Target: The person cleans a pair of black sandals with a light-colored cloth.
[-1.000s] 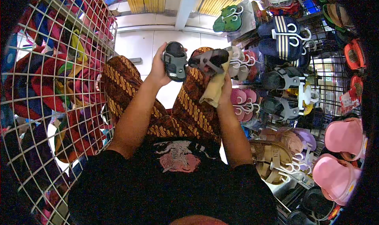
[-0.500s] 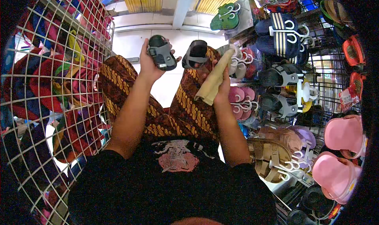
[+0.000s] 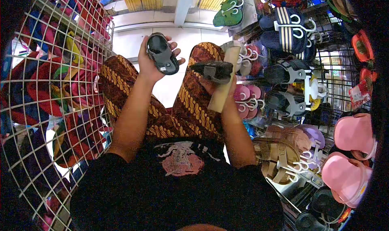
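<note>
On the open palm of my left hand (image 3: 150,66) lies a small black and grey sandal (image 3: 160,52), its fingers curled up along the right edge. My right hand (image 3: 230,94), above my right thigh, holds a flat tan strip (image 3: 223,94), which looks like cloth or card, together with a second dark sandal (image 3: 212,71). This second sandal is blurred and turned sideways, lying across the strip. Most of the right fingers are hidden behind the sandal and the strip.
Fabric items hang behind a wire grid (image 3: 60,99) on the left. On the right, a rack holds striped navy sandals (image 3: 285,30), grey and black sandals (image 3: 283,75), pink clogs (image 3: 352,135) and green sandals (image 3: 228,14). White floor tiles (image 3: 133,42) lie ahead.
The second sandal has turned from upright to sideways and moved down and right, over the tan strip. The strip stands more upright. The sandal in my left hand has tilted and its straps look shifted.
</note>
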A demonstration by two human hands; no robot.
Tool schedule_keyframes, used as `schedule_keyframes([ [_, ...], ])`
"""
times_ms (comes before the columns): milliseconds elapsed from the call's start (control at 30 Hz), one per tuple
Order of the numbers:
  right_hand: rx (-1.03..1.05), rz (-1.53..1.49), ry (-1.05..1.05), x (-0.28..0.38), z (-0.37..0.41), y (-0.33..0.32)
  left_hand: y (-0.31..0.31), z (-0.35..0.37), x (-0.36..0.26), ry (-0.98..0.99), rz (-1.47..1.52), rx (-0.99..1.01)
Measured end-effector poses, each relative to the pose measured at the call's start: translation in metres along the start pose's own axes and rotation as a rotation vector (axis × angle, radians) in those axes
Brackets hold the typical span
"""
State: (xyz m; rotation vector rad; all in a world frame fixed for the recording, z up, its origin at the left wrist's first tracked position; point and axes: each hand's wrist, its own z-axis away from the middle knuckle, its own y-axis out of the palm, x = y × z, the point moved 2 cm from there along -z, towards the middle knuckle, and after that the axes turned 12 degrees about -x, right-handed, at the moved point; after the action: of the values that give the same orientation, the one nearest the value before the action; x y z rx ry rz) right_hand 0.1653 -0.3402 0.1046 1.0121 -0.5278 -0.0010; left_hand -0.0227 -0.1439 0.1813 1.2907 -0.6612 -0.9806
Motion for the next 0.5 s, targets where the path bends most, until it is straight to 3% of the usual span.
schedule_keyframes([
  [167,0.005,0.042,-0.05,-0.005,-0.012,-0.036,-0.001,0.002,-0.001,-0.077,-0.029,0.049],
  [500,-0.001,0.135,-0.041,0.003,-0.009,-0.013,0.012,0.007,0.004,-0.155,-0.07,0.207],
])
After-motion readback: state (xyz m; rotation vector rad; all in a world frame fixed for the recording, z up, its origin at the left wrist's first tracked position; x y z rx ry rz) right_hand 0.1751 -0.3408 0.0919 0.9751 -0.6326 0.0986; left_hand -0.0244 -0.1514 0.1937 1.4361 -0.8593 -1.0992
